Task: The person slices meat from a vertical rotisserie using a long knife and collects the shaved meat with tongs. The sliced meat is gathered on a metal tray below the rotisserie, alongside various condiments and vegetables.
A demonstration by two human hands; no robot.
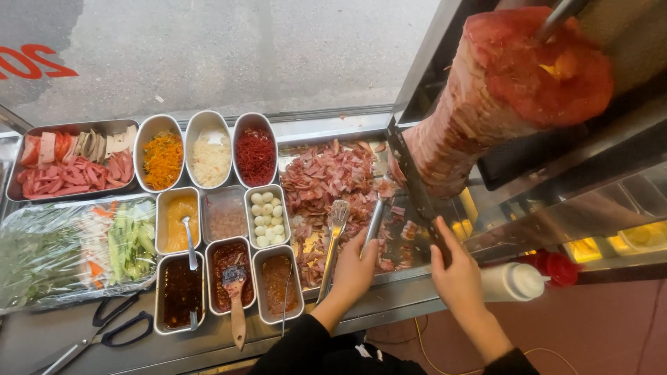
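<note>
The right hand (pixel 455 274) is wrapped around the handle of a long dark carving knife (pixel 415 187), whose blade runs up against the lower side of the vertical spit of stacked meat (pixel 500 97); the handle itself is hidden inside the fist. The spit's top and its metal skewer are cut off by the upper edge of the view. The left hand (pixel 354 267) is closed on the grip of a metal scoop or tongs (pixel 375 222) that reaches toward the base of the spit; its working end is lost among the shavings, so its exact shape is hard to make out. Below lies the steel tray (pixel 410 260) of sliced meat, with slotted tongs (pixel 335 232) resting in it beside the left hand. To the left stand small metal containers: peeled eggs (pixel 267 215), sauces, shredded vegetables. A film-covered tray of greens (pixel 69 253) is blurred by glare. A white squeeze bottle (pixel 514 281) lies near the right wrist, partly hidden.
</note>
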